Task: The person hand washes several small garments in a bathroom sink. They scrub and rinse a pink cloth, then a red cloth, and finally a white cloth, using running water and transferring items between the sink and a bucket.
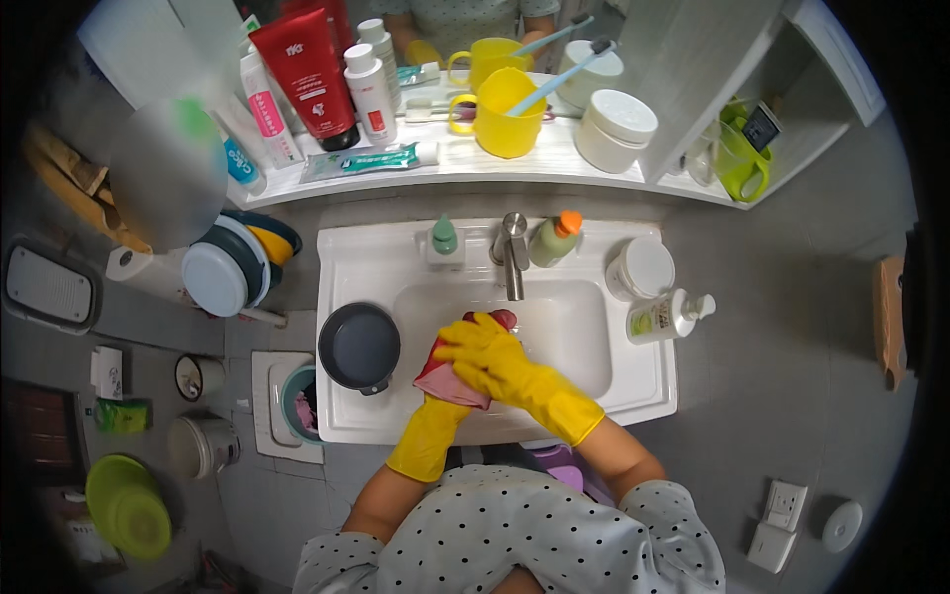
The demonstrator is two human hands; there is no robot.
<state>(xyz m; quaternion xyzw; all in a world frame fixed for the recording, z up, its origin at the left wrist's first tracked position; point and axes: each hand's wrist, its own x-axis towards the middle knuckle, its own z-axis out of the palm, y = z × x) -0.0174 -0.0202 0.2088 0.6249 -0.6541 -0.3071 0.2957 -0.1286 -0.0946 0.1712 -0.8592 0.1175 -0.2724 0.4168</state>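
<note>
Over the white sink basin, both my hands wear yellow rubber gloves and come together at a red and pink cloth. My left hand lies beneath the cloth, which covers its fingers, so its grip is hidden. Across the top of the cloth rests my right hand, fingers stretched out and apart. Dark red material shows past the right fingertips; whether it belongs to the cloth I cannot tell. A dark grey round pan sits on the sink's left ledge, apart from my hands.
The metal faucet stands behind my hands, between a green pump bottle and an orange-topped bottle. A white jar and white pump bottle occupy the right ledge. Above, a shelf carries toiletries and a yellow mug.
</note>
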